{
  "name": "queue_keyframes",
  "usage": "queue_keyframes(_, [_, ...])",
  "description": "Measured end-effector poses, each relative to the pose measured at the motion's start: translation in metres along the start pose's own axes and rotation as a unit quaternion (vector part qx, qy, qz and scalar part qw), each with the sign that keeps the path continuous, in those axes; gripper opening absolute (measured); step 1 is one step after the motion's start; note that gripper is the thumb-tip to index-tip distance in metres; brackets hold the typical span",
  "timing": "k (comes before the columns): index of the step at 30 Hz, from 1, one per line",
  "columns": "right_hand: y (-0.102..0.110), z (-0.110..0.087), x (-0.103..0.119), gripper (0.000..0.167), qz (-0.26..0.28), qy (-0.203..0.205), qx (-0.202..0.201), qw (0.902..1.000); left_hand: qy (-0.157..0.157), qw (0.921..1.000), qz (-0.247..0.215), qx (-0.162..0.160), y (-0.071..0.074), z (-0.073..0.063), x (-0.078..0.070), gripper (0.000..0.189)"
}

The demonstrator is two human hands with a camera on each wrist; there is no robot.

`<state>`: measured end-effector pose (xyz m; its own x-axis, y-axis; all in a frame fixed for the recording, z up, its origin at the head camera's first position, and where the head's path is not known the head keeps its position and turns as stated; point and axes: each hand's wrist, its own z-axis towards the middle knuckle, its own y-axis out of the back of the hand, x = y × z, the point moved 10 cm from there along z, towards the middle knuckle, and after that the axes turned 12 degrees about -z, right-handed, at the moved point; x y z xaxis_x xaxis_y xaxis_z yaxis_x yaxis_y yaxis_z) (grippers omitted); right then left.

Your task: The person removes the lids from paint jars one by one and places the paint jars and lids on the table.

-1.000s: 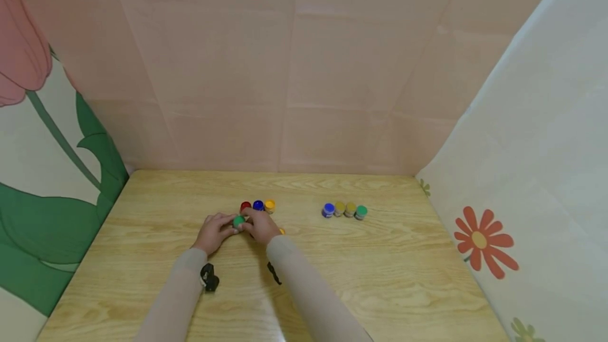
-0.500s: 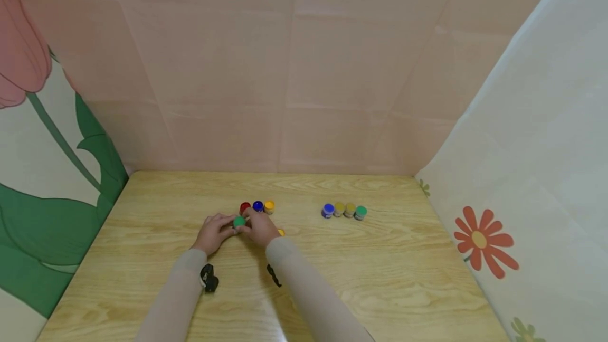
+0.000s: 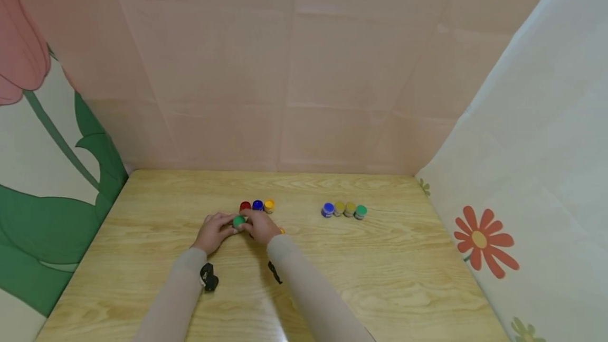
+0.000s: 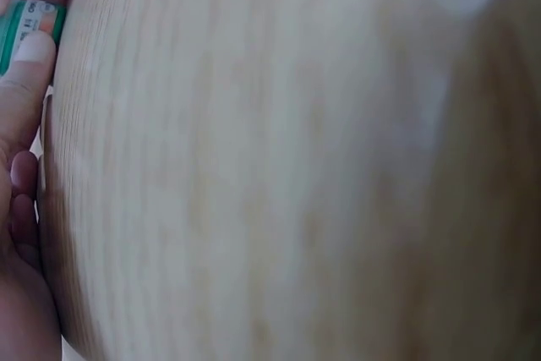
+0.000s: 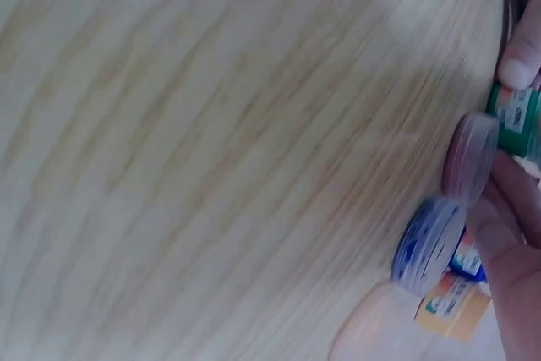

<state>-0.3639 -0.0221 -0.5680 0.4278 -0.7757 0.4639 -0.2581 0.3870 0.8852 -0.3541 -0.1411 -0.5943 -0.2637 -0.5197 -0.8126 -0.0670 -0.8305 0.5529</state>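
A creased pinkish sheet [image 3: 294,67] hangs behind the wood-grain table [image 3: 404,278]; a pink tulip [image 3: 21,41] is printed left, a red flower [image 3: 478,239] right

Held jar [image 3: 239,221] green, label [image 4: 34,16] white w/ orange. Pots behind [image 3: 257,205] red, blue, yellow. Right row [image 3: 339,208] blue, two kinda mustardy, green. Table [image 3: 404,257] yellowish woodgrain. Sleeves [image 3: 309,284] beige. Backdrop [image 3: 285,67] pinkish. Flower [image 3: 478,240] red-orange.

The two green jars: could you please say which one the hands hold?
The left green jar, held by the left hand and right hand; the other green jar ends the row of four, untouched.
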Motion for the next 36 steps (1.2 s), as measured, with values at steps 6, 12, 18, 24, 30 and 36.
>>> queue_keyframes(6, [-0.005,0.003,-0.005,0.035,-0.014,0.011,0.019,0.9996,0.012,0.9998,-0.01,0.009,-0.003,0.003,0.006,0.047])
queue_keyframes(12, [-0.008,0.004,-0.011,0.028,0.023,-0.004,0.009,0.9997,0.014,0.9999,-0.005,0.007,-0.003,0.004,0.005,0.047])
queue_keyframes(18, [-0.007,0.003,-0.011,0.022,0.028,-0.001,0.002,0.9996,0.013,0.9999,-0.003,0.004,-0.002,0.002,0.003,0.046])
queue_keyframes(24, [-0.008,0.004,-0.012,0.028,0.018,0.012,0.021,0.9995,0.017,0.9998,-0.004,0.005,-0.002,0.001,0.002,0.045])
queue_keyframes(30, [-0.009,0.004,-0.014,0.035,0.031,0.012,0.029,0.999,0.013,0.9999,-0.002,0.005,-0.003,0.002,0.002,0.046])
queue_keyframes(36, [-0.008,0.002,-0.012,0.022,0.048,0.012,0.017,0.9986,0.014,0.9999,-0.005,0.003,-0.002,0.002,0.003,0.047])
